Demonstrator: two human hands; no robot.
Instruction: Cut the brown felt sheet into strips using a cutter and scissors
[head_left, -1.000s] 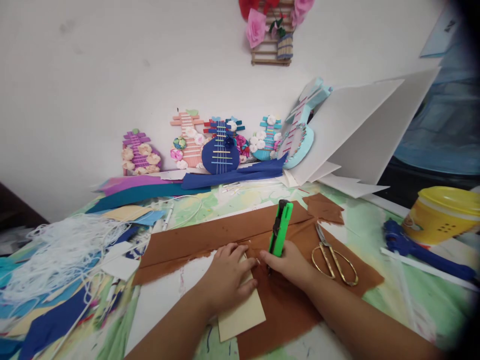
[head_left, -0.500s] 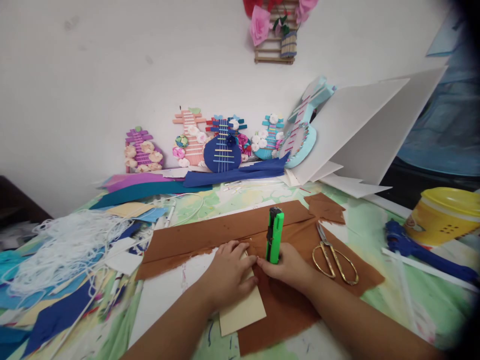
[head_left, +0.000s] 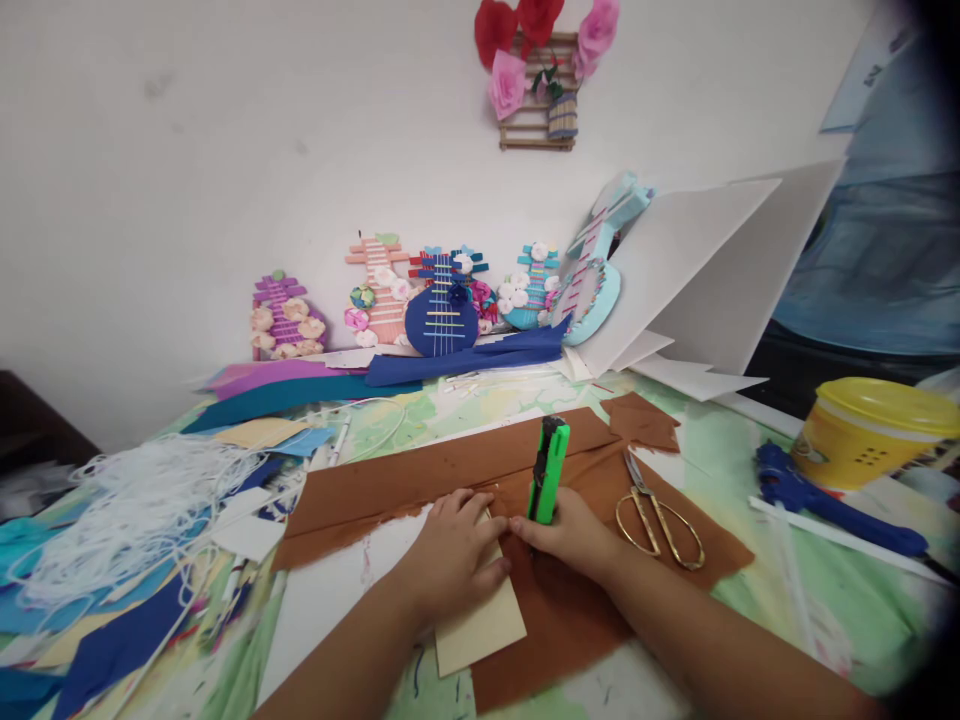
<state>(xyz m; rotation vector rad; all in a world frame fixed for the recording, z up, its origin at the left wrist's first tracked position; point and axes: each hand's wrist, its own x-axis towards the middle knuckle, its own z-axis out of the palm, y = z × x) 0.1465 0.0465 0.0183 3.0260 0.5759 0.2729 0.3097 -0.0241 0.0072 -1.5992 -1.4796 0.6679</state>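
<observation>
My right hand (head_left: 574,535) is closed around a green and black utility knife (head_left: 550,470), held upright beside the cream card strip (head_left: 484,625). Its blade end is hidden by my fingers. Pressing flat on the card, my left hand (head_left: 461,555) has its fingers stretched out, the tips near the card's top end. Both hands are close together over the brown cloth-like sheet (head_left: 555,620), which lies partly under the card. Gold-handled scissors (head_left: 660,520) rest on the brown sheet, to the right of my right hand. White board (head_left: 322,600) shows under the brown sheet at the left.
A heap of white cord (head_left: 142,510) and coloured scraps covers the left side. On the right are a blue glue gun (head_left: 840,510) and a yellow tub (head_left: 874,440). Several decorated lute-shaped crafts (head_left: 442,310) stand along the wall, beside leaning white boards (head_left: 682,250).
The camera view has tilted up slightly and shifted right. The knife leans a little more to the right at its top; my left hand stays on the card.
</observation>
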